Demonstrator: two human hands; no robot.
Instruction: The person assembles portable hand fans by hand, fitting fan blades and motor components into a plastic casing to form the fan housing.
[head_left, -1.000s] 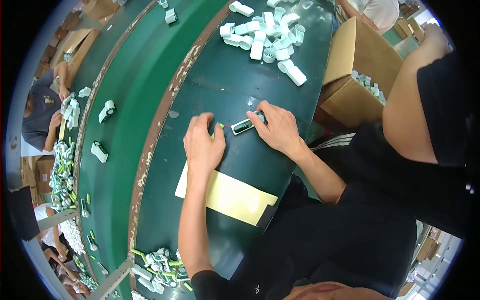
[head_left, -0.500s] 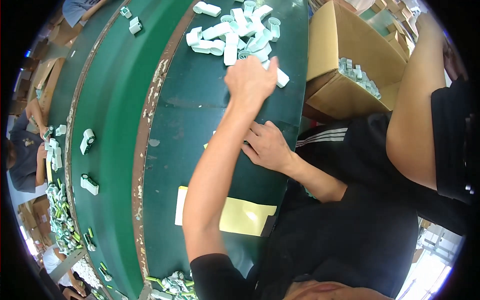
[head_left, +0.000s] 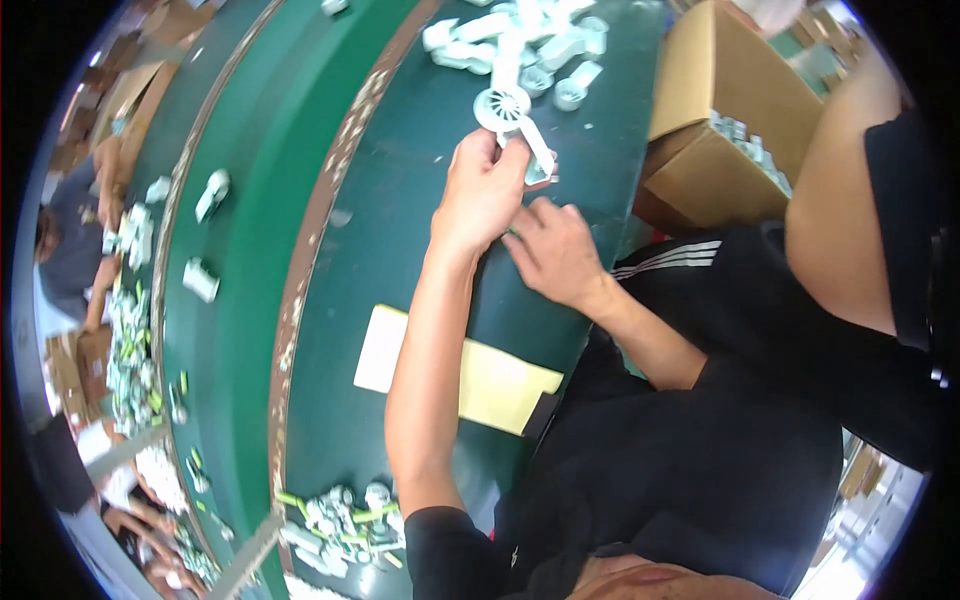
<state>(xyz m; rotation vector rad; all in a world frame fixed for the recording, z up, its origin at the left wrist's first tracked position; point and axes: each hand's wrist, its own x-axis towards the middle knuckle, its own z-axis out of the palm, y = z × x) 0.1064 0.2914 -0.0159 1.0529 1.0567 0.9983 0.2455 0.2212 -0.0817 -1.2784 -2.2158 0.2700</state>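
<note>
My left hand (head_left: 480, 190) is closed, thumb and fingers pinching a pale green plastic fan housing (head_left: 538, 150) with a long, narrow handle part. Just past the fingertips shows a round spoked grille (head_left: 502, 106); whether it belongs to the held housing or to another piece I cannot tell. Beyond lies a pile of similar pale green housings (head_left: 560, 45). My right hand (head_left: 560, 252) hovers beside the left wrist, fingers bent and apart. I see nothing in it, though its fingertips are partly hidden there.
A yellow and white sheet (head_left: 500, 385) lies under my left forearm. At right stands an open cardboard box (head_left: 685, 160) with housings inside. Left, beyond a brown rail (head_left: 310, 230), runs a green conveyor (head_left: 250, 300) carrying parts. Green and white pieces (head_left: 345, 530) lie near. Other people work across it.
My left hand has drawn back from the pile and now grips a fan housing. The right hand has shifted slightly up and right. The whole view has turned somewhat.
</note>
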